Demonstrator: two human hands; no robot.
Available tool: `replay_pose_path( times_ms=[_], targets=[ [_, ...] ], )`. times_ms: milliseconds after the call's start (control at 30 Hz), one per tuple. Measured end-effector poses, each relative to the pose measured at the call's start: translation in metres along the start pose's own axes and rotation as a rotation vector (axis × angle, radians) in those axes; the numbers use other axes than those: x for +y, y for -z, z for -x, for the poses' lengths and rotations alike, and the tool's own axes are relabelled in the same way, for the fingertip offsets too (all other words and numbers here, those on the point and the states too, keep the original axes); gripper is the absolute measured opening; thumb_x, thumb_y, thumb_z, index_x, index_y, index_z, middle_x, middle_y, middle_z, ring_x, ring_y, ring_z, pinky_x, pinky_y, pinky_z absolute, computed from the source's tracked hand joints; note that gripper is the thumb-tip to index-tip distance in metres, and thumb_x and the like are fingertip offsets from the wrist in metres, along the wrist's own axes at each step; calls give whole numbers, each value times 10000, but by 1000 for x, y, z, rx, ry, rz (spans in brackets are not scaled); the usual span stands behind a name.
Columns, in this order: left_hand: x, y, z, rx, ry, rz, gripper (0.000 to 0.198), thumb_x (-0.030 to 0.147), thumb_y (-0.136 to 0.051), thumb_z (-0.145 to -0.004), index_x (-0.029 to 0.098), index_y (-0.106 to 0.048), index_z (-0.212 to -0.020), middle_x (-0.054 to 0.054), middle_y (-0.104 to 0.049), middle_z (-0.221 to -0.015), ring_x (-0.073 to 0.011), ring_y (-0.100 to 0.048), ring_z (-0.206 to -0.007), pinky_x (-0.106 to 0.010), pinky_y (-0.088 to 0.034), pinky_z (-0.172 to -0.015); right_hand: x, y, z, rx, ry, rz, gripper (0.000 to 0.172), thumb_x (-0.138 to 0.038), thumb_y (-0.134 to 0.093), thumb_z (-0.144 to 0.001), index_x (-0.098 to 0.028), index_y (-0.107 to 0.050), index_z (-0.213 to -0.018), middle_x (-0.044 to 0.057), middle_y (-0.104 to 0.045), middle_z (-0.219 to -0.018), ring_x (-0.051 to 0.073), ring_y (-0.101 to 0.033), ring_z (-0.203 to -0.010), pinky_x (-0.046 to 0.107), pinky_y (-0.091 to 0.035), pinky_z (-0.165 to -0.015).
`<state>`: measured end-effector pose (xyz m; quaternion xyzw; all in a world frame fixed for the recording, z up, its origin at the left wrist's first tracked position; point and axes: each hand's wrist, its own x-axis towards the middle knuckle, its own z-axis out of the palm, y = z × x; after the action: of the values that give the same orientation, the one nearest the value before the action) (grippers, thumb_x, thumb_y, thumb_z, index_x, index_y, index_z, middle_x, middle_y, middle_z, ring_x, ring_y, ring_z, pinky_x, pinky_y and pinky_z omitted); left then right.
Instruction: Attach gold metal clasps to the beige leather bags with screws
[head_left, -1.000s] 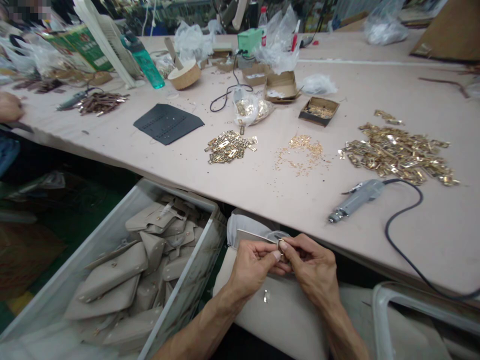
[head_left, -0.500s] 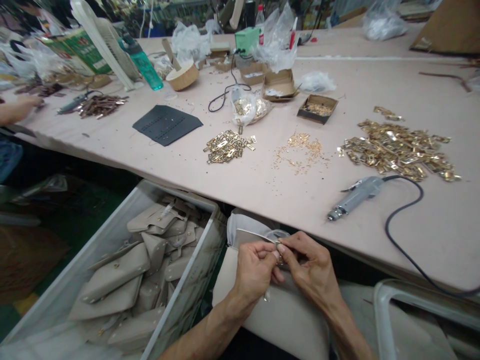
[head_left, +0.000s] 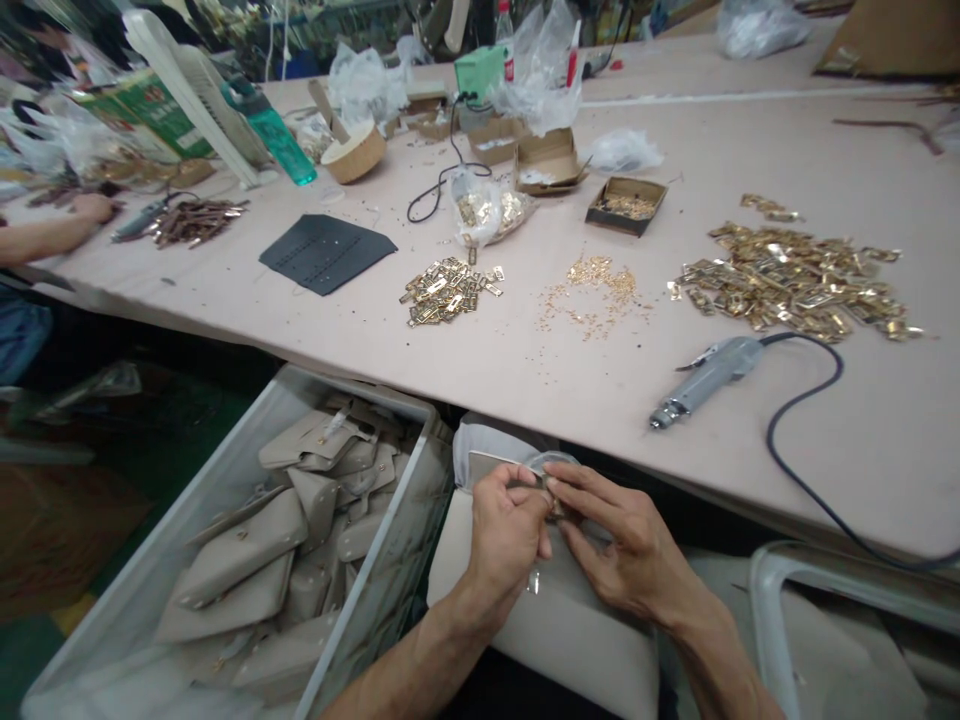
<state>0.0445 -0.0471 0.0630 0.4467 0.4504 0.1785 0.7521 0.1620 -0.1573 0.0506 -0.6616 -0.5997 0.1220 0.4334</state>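
Note:
A beige handbag (head_left: 570,640) lies below the table edge, under both hands. My left hand (head_left: 504,525) is closed in a pinch at the bag's upper edge. My right hand (head_left: 626,545) meets it there, thumb and forefinger on the same spot, the other fingers bent loosely. A small metal fitting (head_left: 553,505) shows partly between the fingertips; its shape is mostly hidden. Just below the left fingers hangs a shiny metal tab (head_left: 533,581). On the table to the right rests a grey electric screwdriver (head_left: 705,382), touched by neither hand.
A white bin (head_left: 367,570) of beige bags stands at left. Gold metal plates (head_left: 795,280), rectangular frames (head_left: 446,290) and tiny gold pieces (head_left: 600,285) lie on the table (head_left: 480,370). The screwdriver's cable (head_left: 776,430) crosses the right side. Another person's hand (head_left: 90,210) is far left.
My right fingers have loosened and straightened a little at the bag's edge, while my left hand keeps its pinch. The view has shifted slightly. The other person's hand has moved right.

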Motion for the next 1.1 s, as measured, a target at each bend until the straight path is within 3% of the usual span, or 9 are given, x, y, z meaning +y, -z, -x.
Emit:
replay_pose_path(
  times_ms=[200,533,733,833,933,1100],
  targets=[
    [1,-4,0,-5,38,90,210,208,-690,-671,202,-513,-786,103,-482,-376,-58,-333,-244,-149,-189,-289,6,-5,5,19,75,94,411,-51,-591,-944,-189,-613,-1330,151,-605,-1405,257,-653,-1204,401,-611,-930],
    [8,-4,-2,-15,85,83,153,231,-692,-666,165,-602,-771,74,-452,-326,-70,-328,-249,-149,-200,-292,11,-13,10,88,116,143,534,-4,-564,-943,-187,-521,-1443,197,-551,-1446,268,-627,-1238,375,-610,-888],
    [16,-2,-2,-84,86,160,191,286,-701,-691,138,-628,-786,7,-589,-466,-118,-499,-299,-168,-309,-304,2,-15,-4,180,73,-32,442,11,-533,-949,-209,-626,-1321,138,-655,-1253,224,-658,-1127,328,-583,-864],
    [16,0,4,-44,-53,43,205,322,-676,-797,135,-650,-877,17,-593,-502,-109,-504,-326,-177,-369,-340,-9,-12,-16,219,-50,-200,282,-54,-542,-980,-216,-699,-1150,90,-684,-1070,191,-675,-958,293,-556,-779],
    [9,4,11,55,-309,-206,197,304,-680,-887,149,-685,-1009,-8,-647,-659,-85,-533,-428,-171,-426,-411,-16,-7,-25,199,-171,-293,167,-149,-563,-1005,-207,-719,-996,52,-668,-923,167,-641,-812,286,-515,-726],
    [-3,13,8,-27,-511,-308,232,311,-629,-971,199,-756,-1130,-95,-665,-1034,-98,-624,-557,-219,-523,-478,-17,2,-33,124,-363,-378,224,-303,-586,-1017,-190,-704,-864,13,-624,-745,137,-586,-664,258,-472,-634]
  ],
)
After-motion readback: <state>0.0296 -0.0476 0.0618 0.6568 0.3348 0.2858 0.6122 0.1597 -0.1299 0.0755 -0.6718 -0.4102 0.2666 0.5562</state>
